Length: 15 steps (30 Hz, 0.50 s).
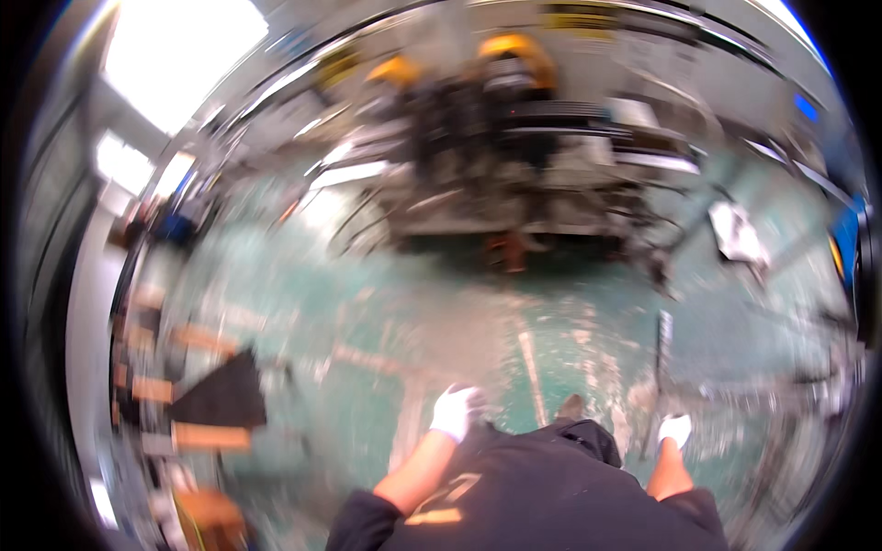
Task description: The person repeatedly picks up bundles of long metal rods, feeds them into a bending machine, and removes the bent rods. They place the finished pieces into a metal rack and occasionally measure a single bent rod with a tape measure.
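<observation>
My left hand (pixel 457 410), in a white glove, hangs over the green floor in front of my dark top. Motion smears its fingers, and I make out nothing in it. Off to the right, my right hand (pixel 675 430) also wears a white glove and looks curled, but its fingers are too blurred to read. Close beside it stretches a long thin dark bar (pixel 661 354) with a pale end. Whether the hand touches that bar I cannot tell.
Ahead stands a blurred machine (pixel 501 216) with yellow rounded parts (pixel 519 55) on top. At left are a dark angled panel (pixel 225 395) and orange-brown blocks (pixel 209 436). A white cloth-like thing (pixel 735 231) is at the right. The worn green floor (pixel 312 312) bears pale marks.
</observation>
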{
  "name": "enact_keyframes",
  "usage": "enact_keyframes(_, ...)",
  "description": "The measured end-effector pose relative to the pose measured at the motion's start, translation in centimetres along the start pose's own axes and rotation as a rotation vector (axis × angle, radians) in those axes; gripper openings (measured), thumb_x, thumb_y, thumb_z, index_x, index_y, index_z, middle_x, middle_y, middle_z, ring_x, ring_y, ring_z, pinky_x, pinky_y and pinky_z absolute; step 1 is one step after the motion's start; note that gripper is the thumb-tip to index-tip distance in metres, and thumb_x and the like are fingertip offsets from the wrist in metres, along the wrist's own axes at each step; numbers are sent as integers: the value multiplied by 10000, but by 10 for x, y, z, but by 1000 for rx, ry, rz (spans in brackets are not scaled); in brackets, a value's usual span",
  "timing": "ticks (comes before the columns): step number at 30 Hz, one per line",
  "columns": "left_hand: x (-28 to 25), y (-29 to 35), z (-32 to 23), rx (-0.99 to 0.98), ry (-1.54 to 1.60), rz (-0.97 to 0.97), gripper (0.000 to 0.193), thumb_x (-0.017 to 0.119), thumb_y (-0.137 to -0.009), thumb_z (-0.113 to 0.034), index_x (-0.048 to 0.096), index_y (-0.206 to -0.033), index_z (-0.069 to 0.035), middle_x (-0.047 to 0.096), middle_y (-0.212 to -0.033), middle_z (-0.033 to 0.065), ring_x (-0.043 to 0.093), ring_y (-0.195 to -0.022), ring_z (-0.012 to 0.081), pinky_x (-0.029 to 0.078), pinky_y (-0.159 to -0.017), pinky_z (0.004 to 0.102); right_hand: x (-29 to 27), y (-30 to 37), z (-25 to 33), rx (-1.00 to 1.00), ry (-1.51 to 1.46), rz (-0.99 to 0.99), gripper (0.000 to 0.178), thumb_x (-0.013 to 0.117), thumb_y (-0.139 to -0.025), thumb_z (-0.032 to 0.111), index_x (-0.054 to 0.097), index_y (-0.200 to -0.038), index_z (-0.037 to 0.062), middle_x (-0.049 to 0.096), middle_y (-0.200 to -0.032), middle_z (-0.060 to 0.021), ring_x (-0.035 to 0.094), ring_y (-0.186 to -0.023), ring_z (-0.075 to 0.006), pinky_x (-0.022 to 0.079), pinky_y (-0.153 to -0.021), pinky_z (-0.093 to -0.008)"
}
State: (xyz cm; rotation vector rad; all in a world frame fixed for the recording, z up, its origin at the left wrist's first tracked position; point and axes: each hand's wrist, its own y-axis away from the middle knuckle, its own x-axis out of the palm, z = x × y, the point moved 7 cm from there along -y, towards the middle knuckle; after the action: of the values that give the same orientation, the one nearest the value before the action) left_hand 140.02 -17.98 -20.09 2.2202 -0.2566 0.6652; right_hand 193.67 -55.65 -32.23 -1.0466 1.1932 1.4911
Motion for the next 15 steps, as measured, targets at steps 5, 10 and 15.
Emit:
enact_keyframes(5, -105, 60, -50, 150, 60, -291, 233, 662, -965, -29, 612, -1192, -24, 708, -997, 132, 664, -802, 215, 552, -678, 333, 62, 160, 266, -601, -219, 410, 257, 769, -888, 142, 741, -1111, 16, 775, -1045, -199, 752, -1003, -289, 575, -934, -387)
enact_keyframes(10, -275, 131, -103, 337, 245, -482, 226, 663, -951, -9, 613, -1172, -11, 704, -965, 136, 662, -759, 225, 518, -610, 315, 75, 224, 458, -926, -155, 345, 230, 777, -901, 144, 747, -1082, 5, 782, -1018, -175, 750, -959, -288, 577, -901, -384)
enact_keyframes(15, -448, 211, -116, 404, 357, -815, 270, 668, -938, -54, 611, -1197, -5, 720, -959, 165, 706, -750, 259, 607, -637, 363, 130, 309, 587, -957, -121, 487, 243, 772, -925, 155, 744, -1113, 4, 780, -1032, -146, 727, -954, -251, 566, -894, -368)
